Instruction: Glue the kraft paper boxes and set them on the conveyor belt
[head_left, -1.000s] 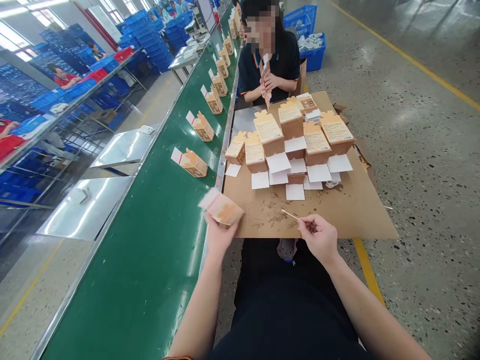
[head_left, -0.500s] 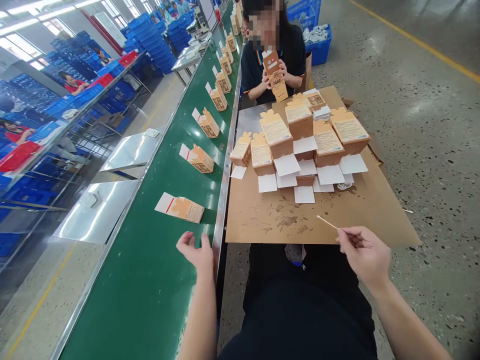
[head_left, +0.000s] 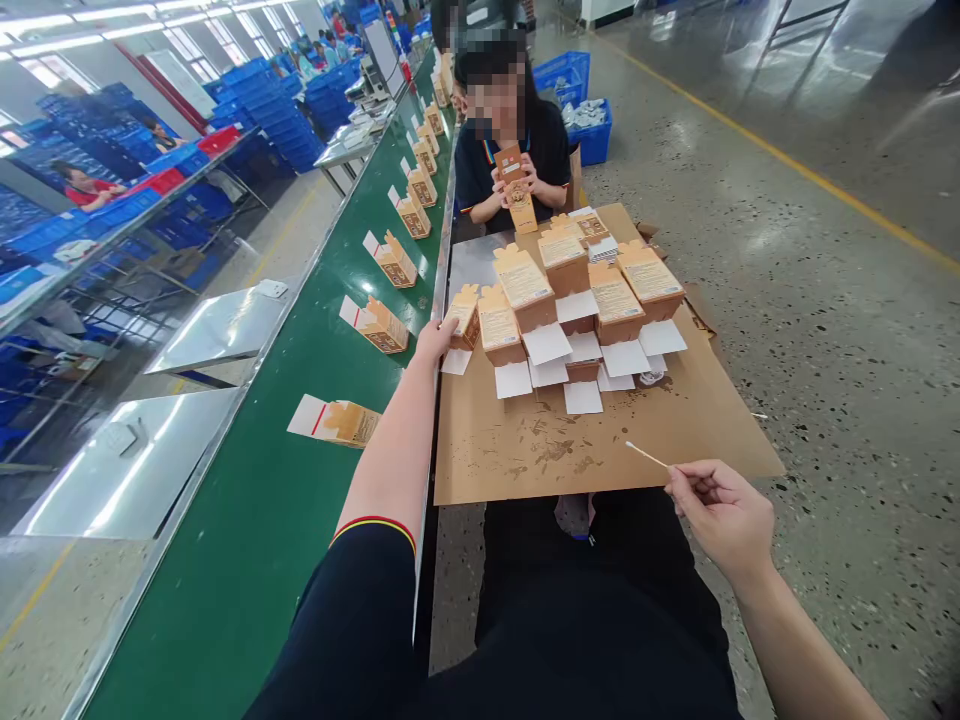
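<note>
The right hand (head_left: 726, 512) pinching a thin pale white-tipped stick (head_left: 647, 454), left hand (head_left: 434, 342) against a small tan-brown cardboard box (head_left: 465, 318), whether gripping I cannot tell from here

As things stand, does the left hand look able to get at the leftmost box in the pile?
Probably yes: the left hand is at the leftmost box, fingers apparently touching its left side, with no other box between. The neighbouring box is over on its right.
</note>
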